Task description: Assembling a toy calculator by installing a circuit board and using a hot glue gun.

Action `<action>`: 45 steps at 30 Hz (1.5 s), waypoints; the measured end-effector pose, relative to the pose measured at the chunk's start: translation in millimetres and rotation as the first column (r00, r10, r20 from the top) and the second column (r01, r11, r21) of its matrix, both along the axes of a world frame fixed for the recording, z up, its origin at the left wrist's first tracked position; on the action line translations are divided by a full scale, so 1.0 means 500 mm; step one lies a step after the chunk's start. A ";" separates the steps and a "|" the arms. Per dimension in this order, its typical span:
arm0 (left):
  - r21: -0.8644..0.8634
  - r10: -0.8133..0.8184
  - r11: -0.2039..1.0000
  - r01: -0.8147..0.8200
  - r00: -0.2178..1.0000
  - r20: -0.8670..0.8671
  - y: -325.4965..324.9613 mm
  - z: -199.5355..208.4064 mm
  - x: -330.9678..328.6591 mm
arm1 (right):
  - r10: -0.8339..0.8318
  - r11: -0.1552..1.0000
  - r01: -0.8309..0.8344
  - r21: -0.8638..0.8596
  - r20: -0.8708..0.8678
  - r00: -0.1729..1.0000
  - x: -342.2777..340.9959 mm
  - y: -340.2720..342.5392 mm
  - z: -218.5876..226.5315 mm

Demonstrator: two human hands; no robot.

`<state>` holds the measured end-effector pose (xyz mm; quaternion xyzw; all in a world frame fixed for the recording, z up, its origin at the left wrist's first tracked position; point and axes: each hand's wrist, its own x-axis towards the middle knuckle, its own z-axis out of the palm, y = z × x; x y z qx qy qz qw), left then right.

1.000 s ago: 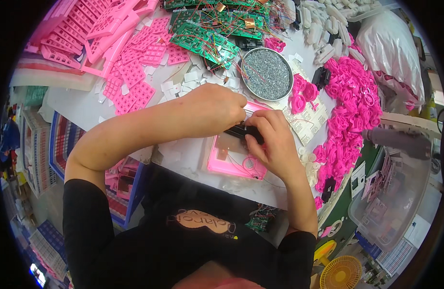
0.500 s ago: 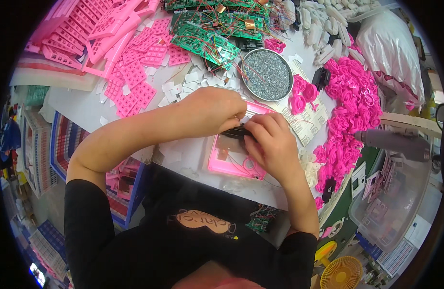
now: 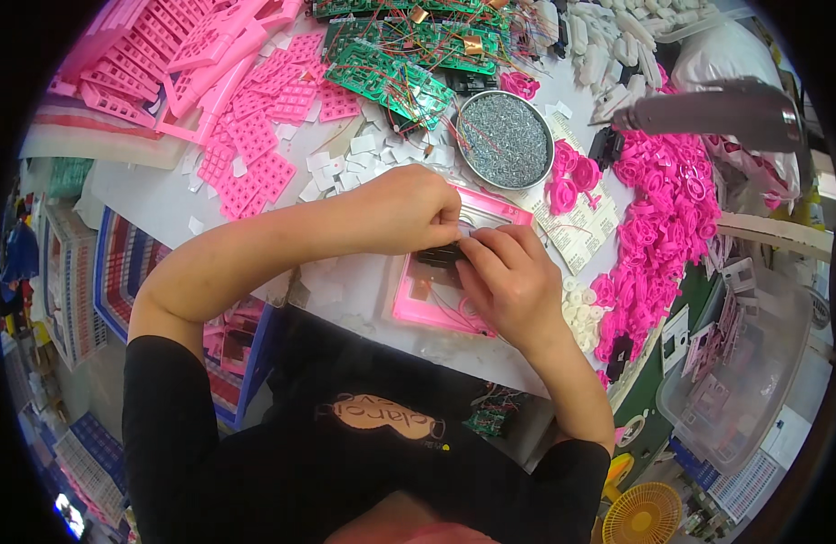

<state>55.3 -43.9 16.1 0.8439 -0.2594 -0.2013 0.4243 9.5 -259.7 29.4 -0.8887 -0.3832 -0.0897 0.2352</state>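
Observation:
A pink plastic housing (image 3: pixel 422 312) lies on the table in front of me, with a thin wire inside it. Within the housing sits a black part (image 3: pixel 441 256), largely covered by my fingers. My left hand (image 3: pixel 409 210) is curled over the housing's upper side, thumb and fingertips pinched together. From the right, my right hand (image 3: pixel 513 288) bends its fingers down onto the black part, its fingertips meeting those of the left. Whatever small thing lies between the fingertips is hidden.
A round tin of small screws (image 3: pixel 504 140) stands beyond my hands. Green circuit boards (image 3: pixel 391 83) with wires lie farther back, pink keypads (image 3: pixel 255 140) to the left. At right, a grey power screwdriver (image 3: pixel 708 118) hangs over a heap of pink parts (image 3: pixel 658 208).
The hanging screwdriver has swung up and away from me. My right hand has shifted slightly, uncovering more wire in the housing; my left hand stays nearly in place.

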 end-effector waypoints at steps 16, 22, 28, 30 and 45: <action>0.039 -0.018 0.999 0.021 0.997 -0.069 -0.013 0.024 0.003 | 0.053 0.923 -0.024 -0.385 0.066 0.996 -0.023 0.032 0.055; 0.000 -0.052 0.999 0.052 0.999 -0.006 -0.010 0.002 0.002 | 0.028 0.922 -0.016 -0.387 0.026 0.999 -0.028 0.020 0.063; 0.025 -0.042 0.999 0.041 0.998 0.038 -0.014 0.003 -0.001 | 0.077 0.850 -0.061 -0.524 0.009 0.997 -0.037 0.033 0.076; 0.057 -0.035 0.998 0.036 0.999 -0.003 -0.014 0.015 -0.003 | 0.100 0.901 -0.110 -0.421 -0.046 0.994 -0.025 0.018 0.075; 0.083 -0.060 0.995 0.049 0.989 0.137 -0.018 -0.004 -0.015 | -0.017 1.000 0.016 -0.006 -0.240 0.971 0.021 -0.039 0.070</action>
